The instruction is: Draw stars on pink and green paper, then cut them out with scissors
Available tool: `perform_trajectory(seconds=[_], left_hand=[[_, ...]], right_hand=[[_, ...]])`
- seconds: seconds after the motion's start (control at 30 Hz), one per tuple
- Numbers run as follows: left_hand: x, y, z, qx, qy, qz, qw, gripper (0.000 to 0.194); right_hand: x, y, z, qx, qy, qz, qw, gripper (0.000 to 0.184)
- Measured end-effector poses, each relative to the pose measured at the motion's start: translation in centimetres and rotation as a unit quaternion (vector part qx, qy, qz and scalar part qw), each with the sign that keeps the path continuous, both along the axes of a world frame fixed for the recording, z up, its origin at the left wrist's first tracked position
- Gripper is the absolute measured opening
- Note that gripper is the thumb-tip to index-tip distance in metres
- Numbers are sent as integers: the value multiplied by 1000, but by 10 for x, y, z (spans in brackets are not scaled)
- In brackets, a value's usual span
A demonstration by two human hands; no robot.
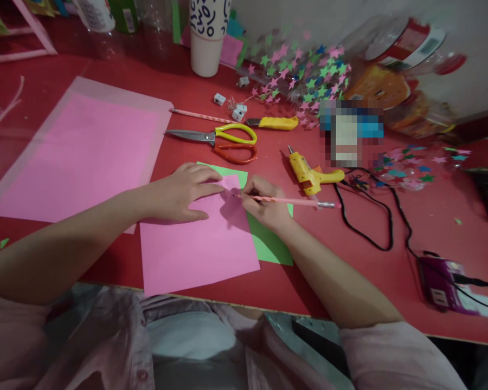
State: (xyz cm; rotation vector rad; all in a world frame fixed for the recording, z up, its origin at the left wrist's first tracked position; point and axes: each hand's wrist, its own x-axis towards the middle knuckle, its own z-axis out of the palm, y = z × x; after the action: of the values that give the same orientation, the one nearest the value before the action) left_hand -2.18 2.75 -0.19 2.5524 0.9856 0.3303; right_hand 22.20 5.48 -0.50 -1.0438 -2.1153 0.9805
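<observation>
My left hand (179, 194) lies flat with fingers apart on a pink sheet of paper (199, 252), pressing its upper left part. In my right hand (267, 205) is a pink pencil (295, 202), pinched near its point, with the eraser end toward the right. The pencil's tip is at the pink sheet's upper right, where shadow makes any marks hard to see. Under the pink sheet a green sheet (270, 241) shows along the top and right side.
Larger pink sheets (93, 146) lie at left. Beyond my hands are scissors (211, 135), a yellow cutter (278, 123), another pencil (203, 115) and a glue gun (313, 173). A black cable (398, 211) and purple power box (441, 281) are at right. A white cup (207, 49) stands behind.
</observation>
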Motion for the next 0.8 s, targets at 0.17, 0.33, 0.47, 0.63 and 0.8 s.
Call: perform_trajectory(seconds=[0.17, 0.33, 0.47, 0.63, 0.8], left_hand=[[0, 0, 0, 4, 7, 3, 1000, 51], [1, -1, 2, -4, 14, 2, 1000, 53], [1, 0, 2, -11, 17, 5, 1000, 53], [0, -1, 2, -10, 5, 8, 1000, 54], [7, -3, -1, -2, 20, 24, 1000, 64]], right_hand=[[0, 0, 1, -1, -4, 17, 1000, 13], [-1, -1, 0, 3, -10, 21, 1000, 13], [-1, -1, -1, 0, 2, 20, 1000, 15], [-1, 1, -2, -2, 73, -117, 990, 10], [-2, 0, -4, 8, 100, -138, 985, 10]])
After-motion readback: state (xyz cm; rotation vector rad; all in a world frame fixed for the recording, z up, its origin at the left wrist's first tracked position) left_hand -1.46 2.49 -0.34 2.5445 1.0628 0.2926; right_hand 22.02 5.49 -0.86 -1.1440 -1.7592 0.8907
